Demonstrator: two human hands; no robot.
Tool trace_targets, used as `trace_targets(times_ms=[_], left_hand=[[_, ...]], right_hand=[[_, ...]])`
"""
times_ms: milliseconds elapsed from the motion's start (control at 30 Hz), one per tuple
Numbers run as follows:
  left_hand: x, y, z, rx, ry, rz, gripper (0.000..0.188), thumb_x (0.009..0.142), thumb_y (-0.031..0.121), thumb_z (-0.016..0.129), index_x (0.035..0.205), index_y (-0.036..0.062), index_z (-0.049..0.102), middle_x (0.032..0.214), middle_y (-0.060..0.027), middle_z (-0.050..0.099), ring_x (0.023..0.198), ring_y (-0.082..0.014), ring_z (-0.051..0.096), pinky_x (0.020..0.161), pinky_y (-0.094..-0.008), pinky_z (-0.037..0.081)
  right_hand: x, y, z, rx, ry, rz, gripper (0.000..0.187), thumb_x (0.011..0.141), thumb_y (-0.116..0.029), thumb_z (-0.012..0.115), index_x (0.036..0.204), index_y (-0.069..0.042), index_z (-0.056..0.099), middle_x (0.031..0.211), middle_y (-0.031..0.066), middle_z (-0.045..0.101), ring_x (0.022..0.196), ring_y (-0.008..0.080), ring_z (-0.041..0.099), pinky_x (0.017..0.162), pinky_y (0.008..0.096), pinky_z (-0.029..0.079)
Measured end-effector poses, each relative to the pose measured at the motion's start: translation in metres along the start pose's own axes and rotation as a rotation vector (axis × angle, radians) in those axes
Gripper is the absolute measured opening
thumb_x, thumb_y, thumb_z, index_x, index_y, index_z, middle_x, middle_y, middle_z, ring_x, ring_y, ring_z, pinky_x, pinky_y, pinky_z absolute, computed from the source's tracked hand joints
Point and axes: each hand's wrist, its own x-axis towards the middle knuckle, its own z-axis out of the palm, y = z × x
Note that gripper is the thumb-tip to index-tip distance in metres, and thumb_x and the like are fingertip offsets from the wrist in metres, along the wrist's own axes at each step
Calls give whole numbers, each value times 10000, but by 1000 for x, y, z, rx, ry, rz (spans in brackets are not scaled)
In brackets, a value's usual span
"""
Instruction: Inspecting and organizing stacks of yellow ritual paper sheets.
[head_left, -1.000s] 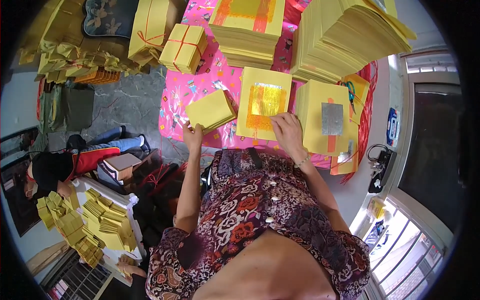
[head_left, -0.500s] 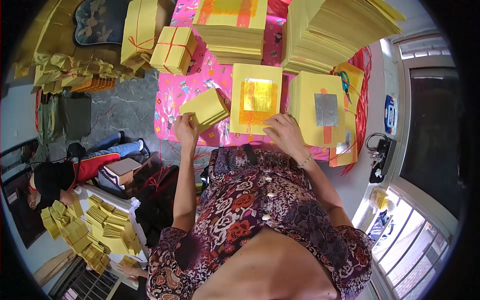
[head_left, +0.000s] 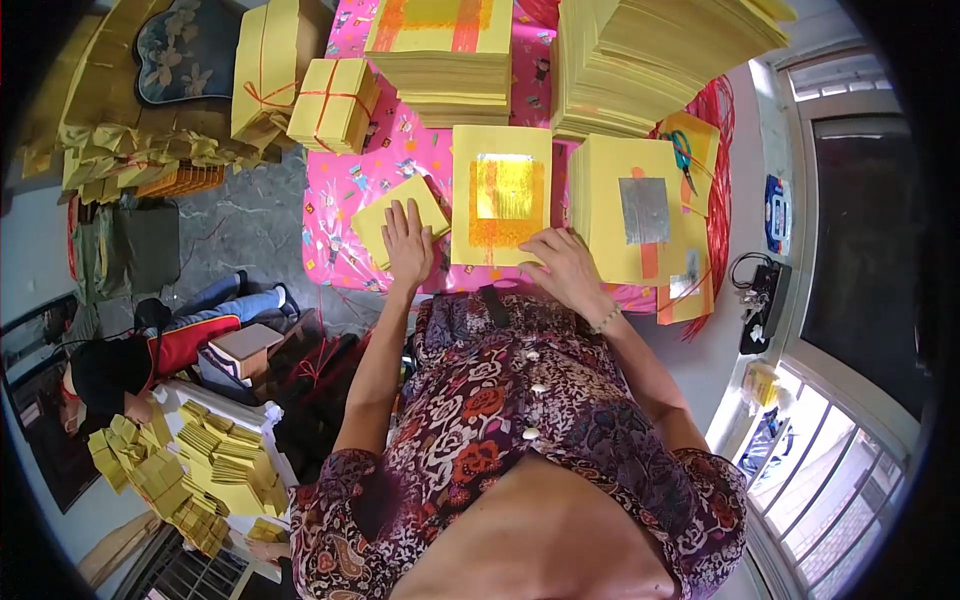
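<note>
Yellow folded papers (head_left: 185, 470) lie heaped at the far left beside a seated person (head_left: 150, 355) on the floor, well apart from the work. Further right, two tied yellow bundles (head_left: 300, 90) sit at the left end of the pink patterned surface (head_left: 340, 215). The left hand (head_left: 408, 243) lies flat, fingers spread, pressing down on a small yellow stack (head_left: 385, 215) at the near edge of the surface; it grips nothing. Just beside it lies a yellow sheet with a gold foil square (head_left: 502, 205), on top of its own pile. The right hand (head_left: 560, 268) rests at that sheet's lower right corner, fingers bent on the paper's edge; whether it pinches the sheet I cannot tell. Right of this stands a stack with a silver foil square (head_left: 640, 210), with scissors (head_left: 682, 158) beyond.
</note>
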Motion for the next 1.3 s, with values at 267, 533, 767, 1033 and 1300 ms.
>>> trace_targets(times_ms=[267,533,767,1033,1300], left_hand=[[7,-2,-7,-81,35,8,586,1021,319,465,1536,69,334,1585,-257,270,1455,-471,244,1161,-591,225],[12,4,-47,-157,90,91,486,1000,281,533,1408,23,488,1463,-259,434,1374,-465,367,1145,-532,285],[13,38,-82,-418,95,144,297,929,189,638,1183,39,664,1245,-200,591,1186,-381,530,1017,-459,423],[10,105,-118,-497,-150,507,193,779,205,798,911,76,743,837,-90,628,835,-289,583,775,-409,482],[15,94,-101,-546,-272,367,126,856,161,737,920,53,744,828,-94,649,814,-273,600,728,-375,493]], right_hand=[[-1,4,2,-42,-13,-47,337,787,-213,764,1088,-92,675,1039,46,587,996,255,572,852,382,486],[5,8,-1,26,38,-60,131,818,-194,749,864,-72,741,887,33,647,871,235,609,801,370,504],[5,7,2,117,27,41,151,871,-222,703,840,-80,744,882,45,655,886,250,609,777,378,513],[5,6,2,301,38,277,217,901,-289,698,872,-86,771,890,62,687,873,257,648,791,371,519],[6,6,5,277,50,280,224,894,-288,706,863,-74,767,880,68,688,848,264,641,789,383,508]])
